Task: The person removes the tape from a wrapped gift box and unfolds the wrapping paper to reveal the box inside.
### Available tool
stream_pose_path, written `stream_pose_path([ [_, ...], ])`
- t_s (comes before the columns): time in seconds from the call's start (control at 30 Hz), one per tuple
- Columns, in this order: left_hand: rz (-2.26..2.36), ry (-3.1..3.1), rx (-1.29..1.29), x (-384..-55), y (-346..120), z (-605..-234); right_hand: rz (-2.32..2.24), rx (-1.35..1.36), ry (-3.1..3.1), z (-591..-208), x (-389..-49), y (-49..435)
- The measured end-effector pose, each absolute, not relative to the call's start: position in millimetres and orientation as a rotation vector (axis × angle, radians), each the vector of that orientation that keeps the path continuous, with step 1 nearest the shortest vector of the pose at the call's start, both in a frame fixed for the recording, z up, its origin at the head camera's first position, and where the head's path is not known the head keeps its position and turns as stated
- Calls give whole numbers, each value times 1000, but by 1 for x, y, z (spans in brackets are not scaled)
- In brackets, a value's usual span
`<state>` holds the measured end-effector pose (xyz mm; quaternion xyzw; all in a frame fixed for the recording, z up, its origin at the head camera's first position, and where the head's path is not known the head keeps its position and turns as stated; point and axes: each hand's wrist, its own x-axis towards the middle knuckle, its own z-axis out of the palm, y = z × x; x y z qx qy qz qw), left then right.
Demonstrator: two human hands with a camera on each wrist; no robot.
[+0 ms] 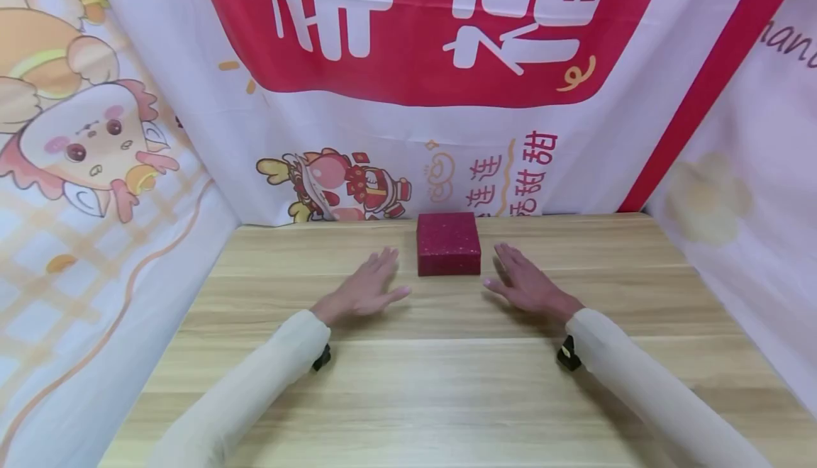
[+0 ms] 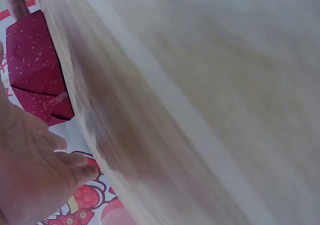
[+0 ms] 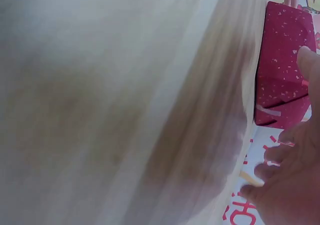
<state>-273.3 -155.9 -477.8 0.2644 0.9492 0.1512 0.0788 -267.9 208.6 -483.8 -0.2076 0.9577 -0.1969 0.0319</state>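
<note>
A dark red box with pale flecks [image 1: 449, 242] rests at the back of the wooden table, against the printed cloth. To its left, my left hand [image 1: 366, 288] is held with fingers extended and thumb spread, apart from the box. My right hand [image 1: 526, 284] mirrors it on the other side, fingers straight, also not touching. In the left wrist view, the box [image 2: 37, 67] shows folded wrapping on its near end, beyond the left hand [image 2: 37, 170]. The right wrist view has the box [image 3: 285, 65] past the right hand [image 3: 292, 180]. Neither hand holds anything.
The light wood tabletop [image 1: 408, 390] spreads out before the box. A white and red printed cloth [image 1: 408, 124] hangs behind it. Printed cloths also hang along the left side [image 1: 153, 255] and right side [image 1: 734, 276].
</note>
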Motion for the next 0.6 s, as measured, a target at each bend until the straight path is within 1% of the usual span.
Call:
stream_pose_path([
  [0.27,611,2854,722,-279,-137,-485,-854,-585,2843,-478,-274,188],
  [0.43,832,2790,566,-284,-125,-480,-1009,-564,2792,-481,-280,176],
  [0.6,1022,2705,459,-290,-116,-475,-1161,-406,2773,-479,-285,168],
])
